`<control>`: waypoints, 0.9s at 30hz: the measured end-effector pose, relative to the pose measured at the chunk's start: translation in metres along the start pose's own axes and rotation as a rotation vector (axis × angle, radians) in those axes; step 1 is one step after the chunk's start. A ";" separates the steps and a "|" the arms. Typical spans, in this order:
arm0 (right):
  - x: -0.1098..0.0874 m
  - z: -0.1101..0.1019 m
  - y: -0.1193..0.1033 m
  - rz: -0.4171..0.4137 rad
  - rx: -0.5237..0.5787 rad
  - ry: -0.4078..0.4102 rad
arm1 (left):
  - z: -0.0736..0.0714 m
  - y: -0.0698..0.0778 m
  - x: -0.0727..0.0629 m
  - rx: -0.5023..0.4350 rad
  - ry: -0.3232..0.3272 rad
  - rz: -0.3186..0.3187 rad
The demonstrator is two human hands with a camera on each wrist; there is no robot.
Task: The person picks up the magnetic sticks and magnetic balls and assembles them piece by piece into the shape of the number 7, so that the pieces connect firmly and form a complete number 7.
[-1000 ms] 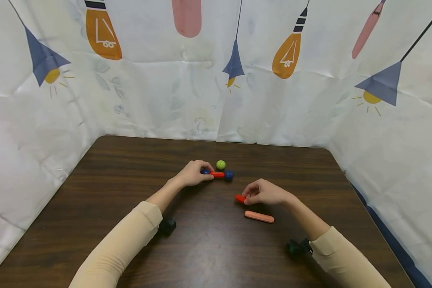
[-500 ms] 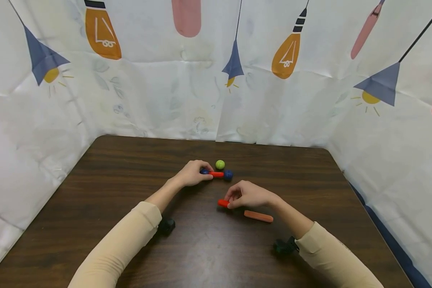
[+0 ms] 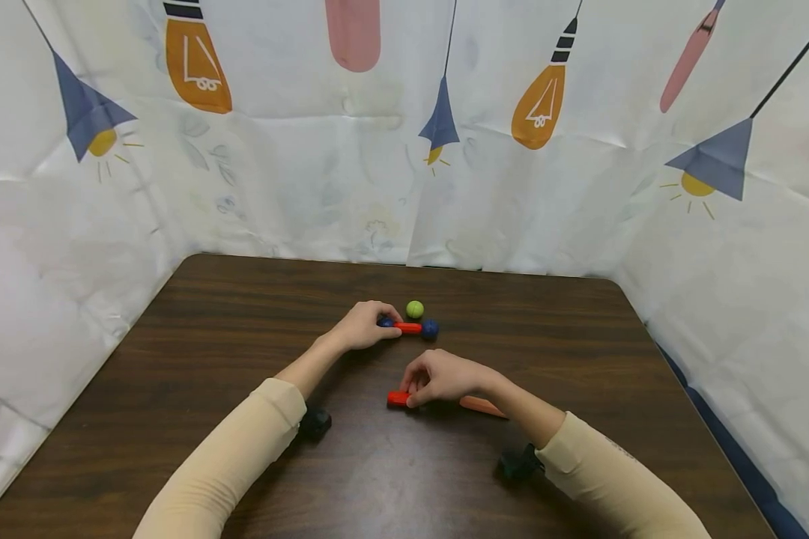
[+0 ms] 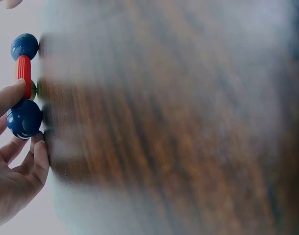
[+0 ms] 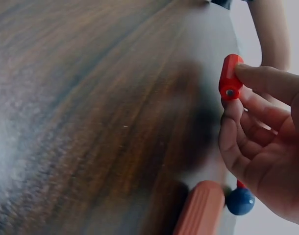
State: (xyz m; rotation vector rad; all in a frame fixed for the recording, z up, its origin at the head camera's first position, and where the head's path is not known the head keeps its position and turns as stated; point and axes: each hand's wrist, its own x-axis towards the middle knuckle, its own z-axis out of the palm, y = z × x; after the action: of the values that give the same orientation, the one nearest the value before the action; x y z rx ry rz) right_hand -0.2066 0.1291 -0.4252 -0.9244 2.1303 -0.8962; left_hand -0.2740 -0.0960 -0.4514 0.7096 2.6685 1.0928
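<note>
In the head view, my left hand (image 3: pixel 364 326) grips the near end of a red ribbed rod (image 3: pixel 411 328) with a blue ball (image 3: pixel 430 329) at its far end. The left wrist view shows a second blue ball (image 4: pixel 24 119) at the other end, beside my thumb, which presses on the rod. My right hand (image 3: pixel 446 376) pinches a short red rod (image 3: pixel 398 399) between thumb and fingers, low over the table. A small metallic dot shows in the end face of this red rod (image 5: pixel 229 78) in the right wrist view. Below my right hand lies a salmon rod (image 5: pixel 201 210).
Just behind the ball-ended rod sits a small green ball (image 3: pixel 414 309). The brown wood-grain table (image 3: pixel 243 299) has rounded far corners, with a printed white curtain (image 3: pixel 297 195) around it. Dark wrist devices (image 3: pixel 315 423) hang under both forearms.
My right hand has carried the short red rod left and nearer to me, and its arm now partly covers the salmon rod. The left hand keeps its place.
</note>
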 end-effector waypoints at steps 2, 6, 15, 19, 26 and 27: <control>0.001 0.002 0.001 0.002 -0.017 -0.004 | 0.001 0.001 0.001 0.001 -0.002 -0.001; 0.002 0.005 0.001 0.004 -0.055 -0.007 | 0.001 0.003 0.000 0.005 -0.006 -0.013; -0.002 0.006 0.005 -0.021 -0.038 0.011 | -0.002 0.005 -0.001 0.011 -0.008 -0.021; -0.010 0.004 0.011 -0.038 0.007 0.031 | -0.002 0.005 -0.001 0.005 -0.009 -0.027; -0.031 -0.002 0.020 -0.058 0.064 0.094 | 0.000 0.002 0.000 0.008 -0.008 -0.033; -0.034 -0.004 0.021 -0.062 0.072 0.100 | 0.000 0.002 0.000 0.009 -0.008 -0.033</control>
State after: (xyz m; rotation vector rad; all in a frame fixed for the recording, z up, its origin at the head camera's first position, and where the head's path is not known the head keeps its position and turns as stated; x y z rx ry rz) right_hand -0.1980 0.1676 -0.4299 -0.9314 2.1484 -1.0632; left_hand -0.2730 -0.0949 -0.4498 0.6671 2.6698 1.0684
